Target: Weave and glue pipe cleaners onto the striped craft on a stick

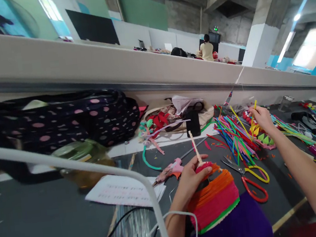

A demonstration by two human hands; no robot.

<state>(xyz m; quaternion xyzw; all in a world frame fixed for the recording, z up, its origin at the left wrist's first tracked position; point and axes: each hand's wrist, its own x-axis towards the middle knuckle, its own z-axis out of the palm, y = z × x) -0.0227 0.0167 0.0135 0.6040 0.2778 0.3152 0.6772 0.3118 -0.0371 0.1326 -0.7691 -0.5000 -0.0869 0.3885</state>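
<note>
Meanwhile, right hand point(261, 118) closed around yellow strip point(253, 116).

In my left hand point(192, 175) I held a striped craft piece wound from fuzzy orange, red, pink and green pipe cleaners point(216, 201), tilted above my lap, with a pale stick point(195, 148) rising from its pink top beside my thumb. My right hand point(261, 118) pinched a thin yellow pipe cleaner point(254, 116), upright over the loose heap of multicoloured pipe cleaners point(235, 136) on the grey table.

The paper sheet's point(117, 190) print is too blurred to read.
</note>
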